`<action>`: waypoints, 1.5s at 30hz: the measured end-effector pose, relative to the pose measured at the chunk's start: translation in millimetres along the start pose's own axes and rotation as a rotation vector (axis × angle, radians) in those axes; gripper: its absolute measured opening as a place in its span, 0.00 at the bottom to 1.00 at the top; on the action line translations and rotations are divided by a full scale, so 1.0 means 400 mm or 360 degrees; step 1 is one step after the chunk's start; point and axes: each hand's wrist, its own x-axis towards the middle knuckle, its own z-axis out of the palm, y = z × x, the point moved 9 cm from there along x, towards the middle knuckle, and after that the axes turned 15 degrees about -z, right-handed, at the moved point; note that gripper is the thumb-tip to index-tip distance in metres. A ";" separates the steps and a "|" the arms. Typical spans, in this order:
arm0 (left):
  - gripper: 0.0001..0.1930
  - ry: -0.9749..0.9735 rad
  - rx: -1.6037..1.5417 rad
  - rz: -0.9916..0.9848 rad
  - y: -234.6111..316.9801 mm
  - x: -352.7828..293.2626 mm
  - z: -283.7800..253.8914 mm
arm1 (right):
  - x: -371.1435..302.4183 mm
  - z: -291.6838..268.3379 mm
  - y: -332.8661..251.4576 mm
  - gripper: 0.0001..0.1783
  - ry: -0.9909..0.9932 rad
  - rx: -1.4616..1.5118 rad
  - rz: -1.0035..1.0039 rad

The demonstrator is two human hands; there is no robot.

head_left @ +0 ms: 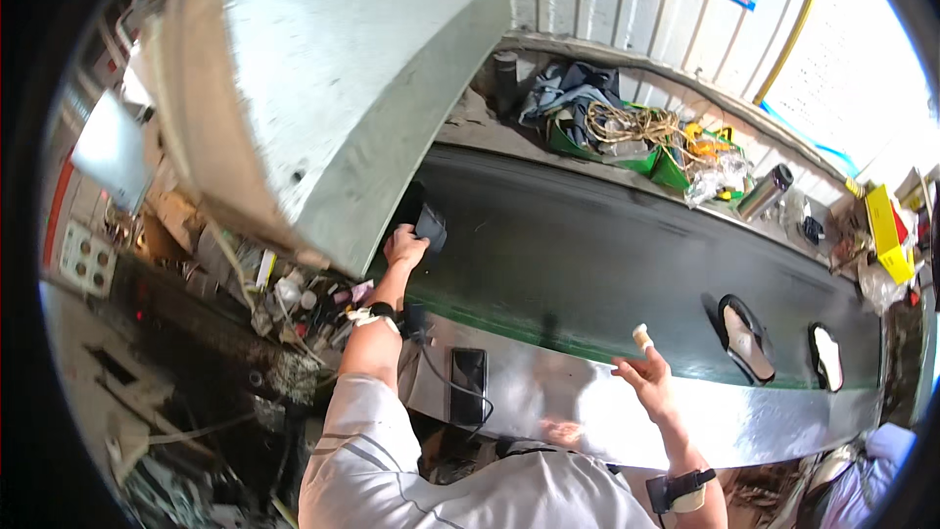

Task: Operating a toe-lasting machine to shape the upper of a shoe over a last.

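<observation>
My left hand reaches over the dark conveyor belt, beside the lower edge of a big pale metal hood. Its fingers are closed on a dark grey piece, smooth and angular, whose kind I cannot make out. Above the near metal ledge, my right hand is raised with its fingers apart and nothing in them; a pale cover sits on one fingertip. To its right, a black slipper with a light insole and a second slipper lie on the belt.
A phone and a cable lie on the ledge at the left. Along the back shelf are a green bin with cloth and rope, a flask and a yellow box. Small clutter fills the left side.
</observation>
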 end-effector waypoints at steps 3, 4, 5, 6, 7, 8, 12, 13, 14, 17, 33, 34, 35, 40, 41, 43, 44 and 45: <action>0.19 -0.0805 -0.0074 0.0533 0.231 -0.140 0.170 | 0.061 0.063 0.024 0.49 0.0126 0.0319 0.0218; 0.18 -0.1178 -0.0233 0.0686 0.304 -0.251 0.176 | 0.080 0.082 0.037 0.53 0.0270 0.0557 0.0327; 0.19 -0.1407 -0.0264 0.0650 0.321 -0.285 0.184 | 0.101 0.104 0.062 0.57 0.0350 0.0705 0.0433; 0.19 -0.1303 -0.0560 0.0732 0.335 -0.239 0.174 | 0.131 0.119 0.090 0.57 0.0398 0.0703 0.0476; 0.19 -0.1012 -0.0713 0.0641 0.316 -0.159 0.138 | 0.156 0.127 0.121 0.55 0.0560 0.0878 0.0506; 0.20 -0.0626 -0.0660 0.0553 0.281 -0.063 0.102 | 0.165 0.119 0.150 0.53 0.0735 0.1045 0.0522; 0.48 0.0650 0.0056 -0.0186 -0.081 0.283 -0.031 | 0.146 0.075 0.198 0.46 0.0912 0.0970 0.0631; 0.53 0.0591 -0.0159 -0.0227 -0.246 0.338 -0.095 | 0.152 0.116 0.186 0.43 0.0699 0.1205 0.0624; 0.56 0.0530 -0.0102 -0.0530 -0.199 0.314 -0.030 | 0.122 0.095 0.193 0.40 0.0644 0.1366 0.0592; 0.56 0.0591 -0.0147 -0.0493 -0.186 0.258 -0.037 | 0.048 0.092 0.096 0.37 0.0497 0.1531 0.0622; 0.17 -0.0376 0.0166 0.1995 0.200 -1.084 0.184 | -0.356 -0.211 0.233 0.26 0.0850 0.1649 0.0329; 0.21 -0.0873 -0.0051 0.1698 0.171 -1.127 0.271 | -0.368 -0.215 0.223 0.25 0.0905 0.1635 0.0326; 0.18 -0.0095 0.0098 0.2520 0.145 -1.276 0.251 | -0.378 -0.217 0.203 0.25 0.0898 0.1620 0.0327; 0.12 -0.0472 -0.0129 0.2315 0.140 -1.420 0.333 | -0.467 -0.252 0.165 0.17 0.0844 0.1870 0.0240; 0.11 -0.0781 -0.0368 0.1894 0.165 -1.371 0.333 | -0.485 -0.233 0.104 0.21 0.1076 0.1542 0.0339; 0.12 -0.1026 -0.1089 0.0933 0.190 -1.238 0.316 | -0.514 -0.259 0.095 0.22 0.0923 0.1529 0.0166; 0.19 -0.1383 -0.1463 0.0364 0.192 -1.189 0.350 | -0.519 -0.254 0.076 0.24 0.0734 0.1511 0.0014; 0.25 -0.1219 -0.1416 0.0356 0.237 -1.169 0.316 | -0.536 -0.252 0.069 0.27 0.0785 0.1509 -0.0026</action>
